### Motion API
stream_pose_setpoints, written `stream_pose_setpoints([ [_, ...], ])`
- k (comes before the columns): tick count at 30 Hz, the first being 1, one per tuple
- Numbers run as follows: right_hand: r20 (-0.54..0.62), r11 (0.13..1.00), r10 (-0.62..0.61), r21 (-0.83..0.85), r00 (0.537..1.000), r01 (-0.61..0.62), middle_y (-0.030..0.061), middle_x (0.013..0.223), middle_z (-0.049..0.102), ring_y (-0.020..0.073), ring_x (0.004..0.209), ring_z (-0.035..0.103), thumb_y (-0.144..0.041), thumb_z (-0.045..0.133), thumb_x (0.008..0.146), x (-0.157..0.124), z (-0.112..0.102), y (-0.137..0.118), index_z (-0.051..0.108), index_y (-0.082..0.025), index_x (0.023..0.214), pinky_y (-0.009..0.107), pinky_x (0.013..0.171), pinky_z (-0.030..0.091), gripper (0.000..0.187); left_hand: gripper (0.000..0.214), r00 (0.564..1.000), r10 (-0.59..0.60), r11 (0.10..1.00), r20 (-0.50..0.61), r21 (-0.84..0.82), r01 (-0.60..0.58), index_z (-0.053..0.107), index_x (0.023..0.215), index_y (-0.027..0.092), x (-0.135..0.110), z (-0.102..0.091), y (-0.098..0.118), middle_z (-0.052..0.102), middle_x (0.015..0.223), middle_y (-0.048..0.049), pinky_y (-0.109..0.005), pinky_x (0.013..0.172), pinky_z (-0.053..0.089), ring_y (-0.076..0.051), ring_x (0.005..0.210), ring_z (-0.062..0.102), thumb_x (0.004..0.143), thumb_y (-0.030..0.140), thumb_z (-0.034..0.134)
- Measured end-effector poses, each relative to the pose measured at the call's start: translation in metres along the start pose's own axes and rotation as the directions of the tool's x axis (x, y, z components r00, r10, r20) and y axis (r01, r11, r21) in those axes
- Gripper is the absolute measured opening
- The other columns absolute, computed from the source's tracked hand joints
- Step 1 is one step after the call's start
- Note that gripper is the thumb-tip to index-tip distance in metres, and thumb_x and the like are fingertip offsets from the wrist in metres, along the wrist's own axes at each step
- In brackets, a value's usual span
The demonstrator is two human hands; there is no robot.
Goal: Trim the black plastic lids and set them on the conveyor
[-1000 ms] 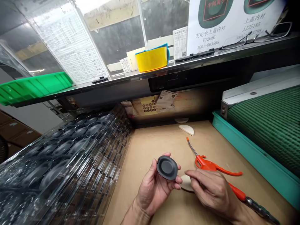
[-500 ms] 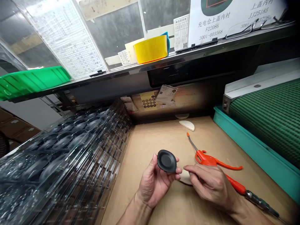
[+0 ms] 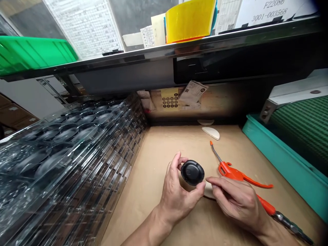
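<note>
My left hand (image 3: 176,194) grips a small black oval plastic shell (image 3: 192,173) by its edges, between the thumb and the fingers. The shell's glossy face with a raised rim is turned up toward me. Close to its right edge is my right hand (image 3: 237,201), with fingers curled and the index finger against the thumb; whether anything is pinched there cannot be seen. Partly hidden under the right hand lies a pale, rounded piece (image 3: 208,188) with a dark edge. An orange air blow gun (image 3: 232,172) rests on the table behind and beyond the right hand.
At left stand stacked clear plastic trays (image 3: 123,136) with several dark parts. A teal bin (image 3: 282,160) and a green conveyor belt (image 3: 304,116) flank the right. A pale half-round piece (image 3: 211,132) lies at the back. Overhead, a shelf carries a green bin (image 3: 38,51) and yellow container (image 3: 189,22).
My left hand has turned the black shell over, from its matte dished face to its glossy face. Both hands appear slightly further right as the view tilts down.
</note>
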State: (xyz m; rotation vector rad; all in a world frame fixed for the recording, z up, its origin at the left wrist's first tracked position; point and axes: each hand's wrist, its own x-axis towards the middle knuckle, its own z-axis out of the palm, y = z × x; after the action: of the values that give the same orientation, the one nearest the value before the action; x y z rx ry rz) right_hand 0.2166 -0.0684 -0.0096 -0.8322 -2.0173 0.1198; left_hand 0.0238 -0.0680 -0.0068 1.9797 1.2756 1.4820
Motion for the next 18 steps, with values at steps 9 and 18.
stream_pose_setpoints([
  [9, 0.012, 1.000, 0.006, 0.010, 1.000, -0.007, 0.0012, 0.083, 0.067, 0.0085, 0.066, 0.063, -0.005, 0.054, 0.092, -0.0028, 0.0001, -0.0014, 0.063, -0.014, 0.108, 0.022, 0.061, 0.047, 0.020, 0.101, 0.997, 0.070, 0.997, 0.034, 0.033, -0.071, 0.014, 0.154, 0.018, -0.0028, 0.0010, -0.0014, 0.057, 0.125, -0.0112, -0.037, 0.099, 0.049, -0.021, 0.113, 0.057, 0.074, 0.019, 0.076],
  [18, 0.050, 0.999, 0.021, 0.023, 0.999, -0.022, 0.0006, 0.081, 0.066, 0.0093, 0.064, 0.063, -0.007, 0.054, 0.094, -0.0011, 0.0026, -0.0054, 0.063, -0.015, 0.107, 0.022, 0.060, 0.047, 0.017, 0.102, 0.995, 0.082, 0.990, 0.054, 0.108, -0.088, 0.014, 0.154, 0.017, -0.0050, -0.0003, -0.0005, 0.058, 0.124, -0.0113, -0.037, 0.097, 0.050, -0.022, 0.112, 0.058, 0.074, 0.021, 0.076],
])
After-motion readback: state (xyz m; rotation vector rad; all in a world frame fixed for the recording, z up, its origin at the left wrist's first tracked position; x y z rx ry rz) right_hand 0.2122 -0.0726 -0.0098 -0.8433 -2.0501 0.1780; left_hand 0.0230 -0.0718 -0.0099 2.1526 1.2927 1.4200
